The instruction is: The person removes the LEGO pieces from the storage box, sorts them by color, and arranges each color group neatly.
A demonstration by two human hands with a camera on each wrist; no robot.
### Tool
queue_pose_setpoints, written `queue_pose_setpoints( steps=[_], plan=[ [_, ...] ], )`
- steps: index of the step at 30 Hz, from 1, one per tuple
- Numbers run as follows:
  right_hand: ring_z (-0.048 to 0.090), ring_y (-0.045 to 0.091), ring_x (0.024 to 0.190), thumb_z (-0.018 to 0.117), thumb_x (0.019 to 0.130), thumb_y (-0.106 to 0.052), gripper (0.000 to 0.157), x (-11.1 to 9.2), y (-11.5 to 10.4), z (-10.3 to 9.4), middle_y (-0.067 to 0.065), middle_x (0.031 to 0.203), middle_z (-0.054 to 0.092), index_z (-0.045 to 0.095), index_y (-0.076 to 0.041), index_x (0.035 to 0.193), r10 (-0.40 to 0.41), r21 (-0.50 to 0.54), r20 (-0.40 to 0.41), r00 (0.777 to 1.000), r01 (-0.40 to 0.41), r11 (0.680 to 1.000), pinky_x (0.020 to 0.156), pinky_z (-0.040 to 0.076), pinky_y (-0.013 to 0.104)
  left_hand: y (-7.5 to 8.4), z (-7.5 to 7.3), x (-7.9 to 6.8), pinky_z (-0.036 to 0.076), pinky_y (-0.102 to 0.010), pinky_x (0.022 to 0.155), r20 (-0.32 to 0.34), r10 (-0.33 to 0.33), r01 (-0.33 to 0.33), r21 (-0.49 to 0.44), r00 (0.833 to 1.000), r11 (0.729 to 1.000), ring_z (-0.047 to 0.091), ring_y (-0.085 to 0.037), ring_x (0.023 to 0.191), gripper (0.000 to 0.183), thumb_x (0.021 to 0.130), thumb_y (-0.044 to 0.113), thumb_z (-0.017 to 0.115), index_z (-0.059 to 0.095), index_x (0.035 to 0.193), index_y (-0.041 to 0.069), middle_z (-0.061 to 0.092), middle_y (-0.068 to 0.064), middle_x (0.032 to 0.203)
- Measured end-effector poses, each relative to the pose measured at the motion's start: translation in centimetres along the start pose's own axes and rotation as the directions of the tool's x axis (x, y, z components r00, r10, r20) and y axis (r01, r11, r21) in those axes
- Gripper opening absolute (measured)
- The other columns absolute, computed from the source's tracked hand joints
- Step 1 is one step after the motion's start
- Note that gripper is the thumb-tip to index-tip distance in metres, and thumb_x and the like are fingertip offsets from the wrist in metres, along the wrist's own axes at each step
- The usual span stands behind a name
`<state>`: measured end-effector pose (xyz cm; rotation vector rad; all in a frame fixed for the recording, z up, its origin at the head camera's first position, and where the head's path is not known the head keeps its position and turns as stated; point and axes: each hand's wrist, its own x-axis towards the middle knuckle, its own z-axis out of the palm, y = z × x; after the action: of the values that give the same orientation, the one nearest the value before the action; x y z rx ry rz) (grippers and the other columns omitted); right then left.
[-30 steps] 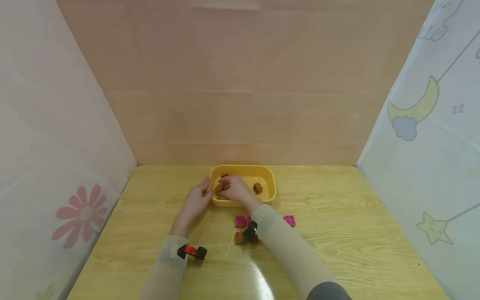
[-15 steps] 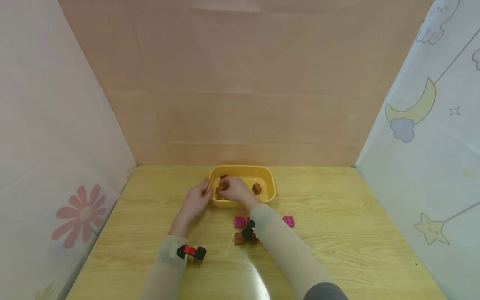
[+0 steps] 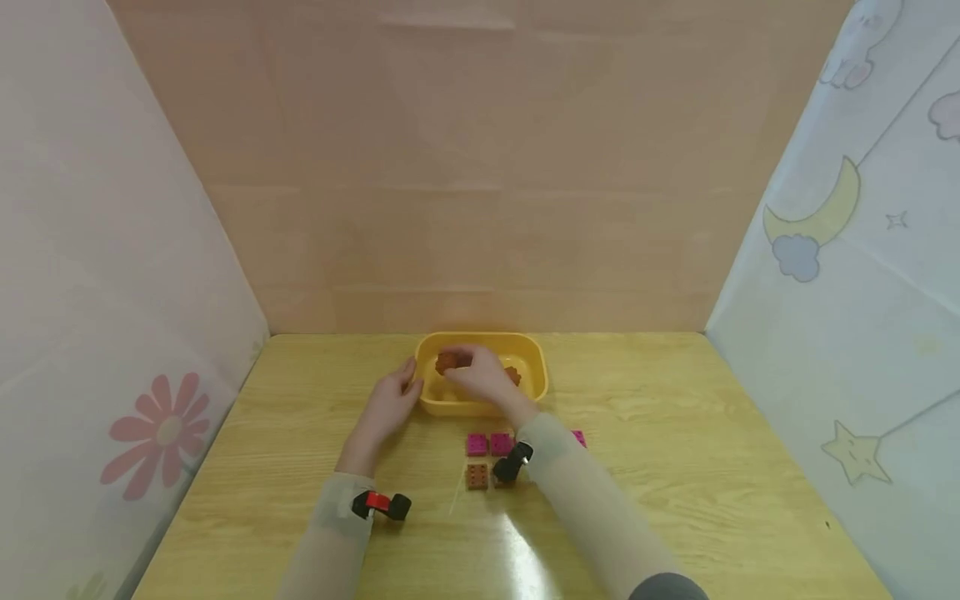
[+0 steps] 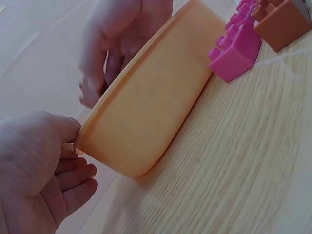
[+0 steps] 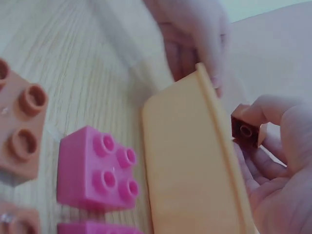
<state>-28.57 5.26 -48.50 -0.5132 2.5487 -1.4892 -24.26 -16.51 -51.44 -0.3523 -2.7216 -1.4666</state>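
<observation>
A yellow plastic tub (image 3: pixel 461 408) stands toward the back of the table. My left hand (image 3: pixel 390 404) pinches its left rim, thumb and a fingertip at the edge, the other fingers loosely bent below in the left wrist view. Over the tub's left part, my right hand (image 3: pixel 483 375) holds a brown building brick (image 5: pixel 242 127) between thumb and fingers. Its hollow underside with a round tube shows in the right wrist view. Another brown brick (image 3: pixel 513 375) lies in the tub, partly covered by the right hand.
In front of the tub sit pink bricks (image 3: pixel 477 444) in a row, one partly behind the right sleeve. Nearer me are brown bricks (image 3: pixel 477 477), one partly hidden by the right wrist camera (image 3: pixel 513 462). A tan backdrop (image 3: pixel 487 250) rises behind the table.
My right hand has lifted the brown brick from the tub's left side and shifted slightly back and right. More of the middle pink brick now shows. The left hand has stayed at the rim.
</observation>
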Motion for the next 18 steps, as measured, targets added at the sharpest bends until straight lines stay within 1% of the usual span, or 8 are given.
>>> queue_pose_setpoints(
  steps=[2,5,8,10,14,18],
  plan=[
    [0.069,0.022,0.113,0.080,0.095,-0.016,0.041,-0.8,0.0,-0.8,0.002,0.120,0.077,0.075,-0.009,0.135,-0.020,0.064,-0.017,1.000,0.021,0.998,0.097,0.059,0.039,0.0,0.0,0.0,0.029,-0.053,0.127,-0.003,0.006,-0.006,0.012,1.000,1.000,0.035,-0.042,0.154,0.056,0.112,0.015,0.057,0.038,0.157,-0.011,0.036,-0.027,0.165],
    [0.071,0.023,0.110,0.082,0.093,-0.011,0.041,-2.2,0.5,-1.9,0.005,0.118,0.077,0.075,-0.006,0.133,-0.041,0.127,-0.056,0.998,0.048,0.991,0.092,0.062,0.036,-0.1,0.0,0.1,0.028,-0.054,0.127,-0.009,0.017,-0.017,0.032,1.000,0.999,0.035,-0.043,0.154,0.056,0.112,0.016,0.056,0.038,0.157,-0.011,0.037,-0.029,0.165],
    [0.071,0.027,0.107,0.080,0.091,-0.002,0.041,-4.3,1.1,-3.0,0.011,0.119,0.074,0.073,-0.004,0.131,-0.025,0.213,-0.106,0.994,0.047,0.976,0.088,0.063,0.034,-0.1,0.0,0.2,0.028,-0.054,0.128,-0.008,0.022,-0.022,0.043,1.000,0.999,0.034,-0.043,0.154,0.056,0.112,0.017,0.056,0.038,0.157,-0.011,0.037,-0.030,0.165],
    [0.070,0.030,0.109,0.079,0.092,0.002,0.041,-5.9,1.5,-3.7,0.015,0.123,0.071,0.072,-0.004,0.132,-0.012,0.273,-0.129,0.992,0.047,0.961,0.089,0.063,0.033,-0.1,0.0,0.2,0.027,-0.053,0.128,-0.006,0.019,-0.019,0.040,1.000,0.999,0.033,-0.042,0.155,0.056,0.113,0.018,0.056,0.038,0.158,-0.011,0.036,-0.029,0.165],
    [0.069,0.032,0.112,0.081,0.093,-0.002,0.041,-9.3,2.4,-4.9,0.014,0.128,0.069,0.071,-0.008,0.133,0.016,0.309,-0.149,0.989,0.032,0.950,0.088,0.063,0.031,-0.2,0.0,0.3,0.027,-0.052,0.128,0.001,0.012,-0.013,0.040,1.000,0.999,0.033,-0.041,0.155,0.057,0.113,0.019,0.056,0.038,0.158,-0.009,0.035,-0.028,0.166],
    [0.071,0.032,0.109,0.086,0.091,-0.008,0.043,-12.0,3.7,-5.6,0.012,0.130,0.071,0.074,-0.009,0.132,0.029,0.292,-0.132,0.991,0.011,0.956,0.085,0.064,0.031,-0.5,0.0,0.3,0.027,-0.053,0.128,0.004,0.013,-0.013,0.042,1.000,0.999,0.032,-0.042,0.155,0.057,0.112,0.018,0.056,0.038,0.158,-0.010,0.035,-0.029,0.166]
  ],
)
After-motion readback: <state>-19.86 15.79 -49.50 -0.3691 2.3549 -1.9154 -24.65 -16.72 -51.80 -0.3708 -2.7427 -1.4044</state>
